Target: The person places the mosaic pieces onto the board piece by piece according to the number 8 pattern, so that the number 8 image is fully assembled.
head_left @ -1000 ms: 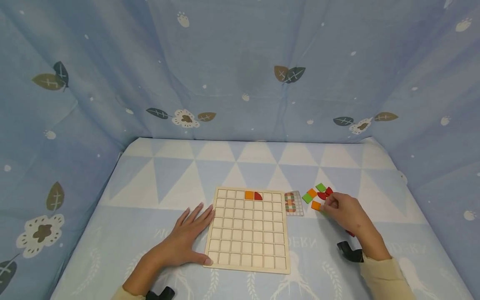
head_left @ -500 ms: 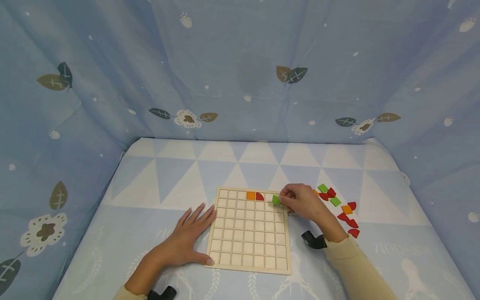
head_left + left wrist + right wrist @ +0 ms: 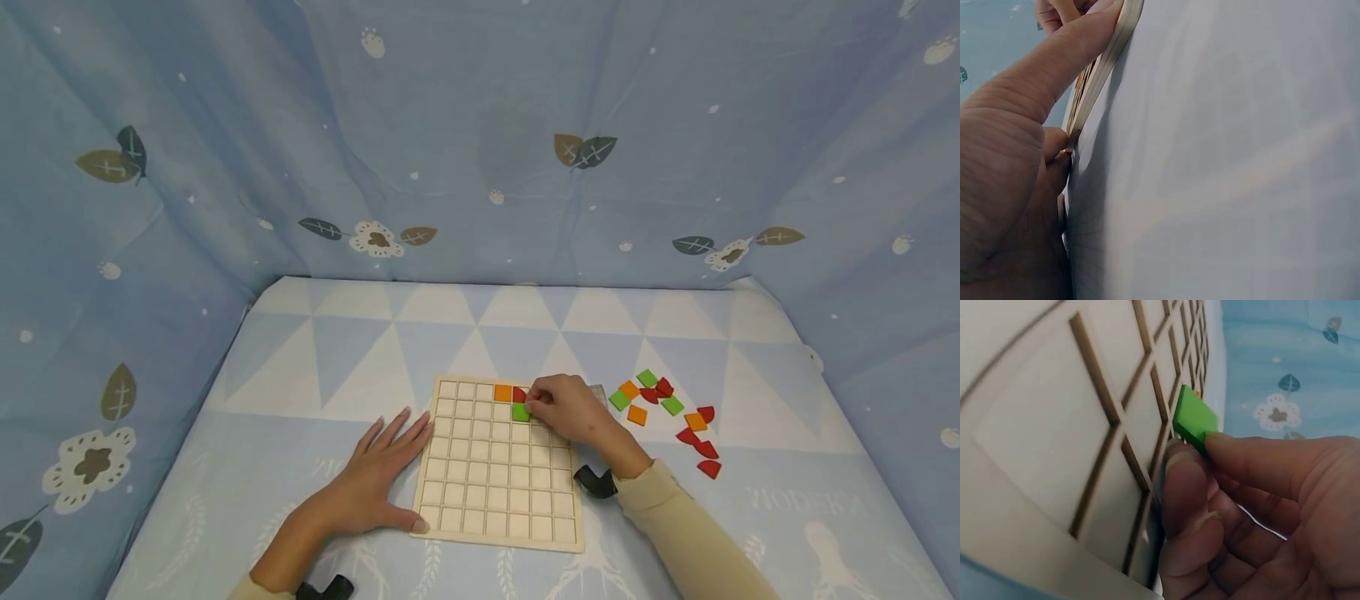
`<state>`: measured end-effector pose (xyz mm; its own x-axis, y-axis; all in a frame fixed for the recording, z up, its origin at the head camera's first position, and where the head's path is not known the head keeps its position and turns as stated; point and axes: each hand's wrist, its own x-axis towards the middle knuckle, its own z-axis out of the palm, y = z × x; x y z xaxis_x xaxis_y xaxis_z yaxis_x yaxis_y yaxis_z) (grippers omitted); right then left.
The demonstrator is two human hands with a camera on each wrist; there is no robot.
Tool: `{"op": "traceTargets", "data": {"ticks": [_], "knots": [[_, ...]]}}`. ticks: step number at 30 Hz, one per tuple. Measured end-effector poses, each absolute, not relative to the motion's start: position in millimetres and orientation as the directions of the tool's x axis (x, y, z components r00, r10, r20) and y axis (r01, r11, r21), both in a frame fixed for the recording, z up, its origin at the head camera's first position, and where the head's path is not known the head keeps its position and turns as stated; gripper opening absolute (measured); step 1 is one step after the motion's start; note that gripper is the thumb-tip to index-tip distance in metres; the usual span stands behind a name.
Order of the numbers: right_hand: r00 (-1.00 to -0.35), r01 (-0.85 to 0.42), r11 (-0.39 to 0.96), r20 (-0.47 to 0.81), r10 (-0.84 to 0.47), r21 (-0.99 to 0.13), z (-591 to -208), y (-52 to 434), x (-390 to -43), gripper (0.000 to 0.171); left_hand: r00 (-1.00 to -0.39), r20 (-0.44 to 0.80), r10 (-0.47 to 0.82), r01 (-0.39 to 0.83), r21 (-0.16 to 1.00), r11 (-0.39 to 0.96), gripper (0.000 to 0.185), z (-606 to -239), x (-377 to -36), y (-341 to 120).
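A light wooden grid board point(image 3: 480, 475) lies on the cloth. In its far row sit an orange square tile point(image 3: 502, 392) and a red quarter-round tile point(image 3: 519, 394). My right hand point(image 3: 566, 407) pinches a green square tile point(image 3: 521, 412) between thumb and fingertips, just below the red piece. The right wrist view has the green tile point(image 3: 1195, 417) tilted at the grid's ridges. Along the board's left edge my left hand point(image 3: 367, 487) lies with spread fingers, its thumb at the near corner. In the left wrist view that thumb point(image 3: 1066, 62) touches the board's side point(image 3: 1107, 72).
Right of the board lie loose green, orange and red tiles, among them an orange square point(image 3: 637, 415), a green square point(image 3: 672, 405) and a red quarter-round point(image 3: 709, 469). A pattern card point(image 3: 598, 392) is mostly hidden behind my right hand. Blue curtains point(image 3: 480, 142) surround the table.
My right hand has moved left from the loose tiles to the board, bringing a green square tile to the cell below the red one. The left hand keeps its place.
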<state>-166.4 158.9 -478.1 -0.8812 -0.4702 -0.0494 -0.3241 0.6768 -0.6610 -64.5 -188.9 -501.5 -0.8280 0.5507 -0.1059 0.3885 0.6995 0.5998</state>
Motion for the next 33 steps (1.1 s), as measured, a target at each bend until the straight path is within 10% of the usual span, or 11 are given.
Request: {"op": "traceTargets", "data": {"ticks": [33], "knots": [[-0.938, -0.309, 0.733, 0.066, -0.341, -0.606, -477, 188, -144, 0.004, -0.824, -0.093, 0.559, 0.404, 0.595, 0.695, 0.13, -503, -65, -189]]}}
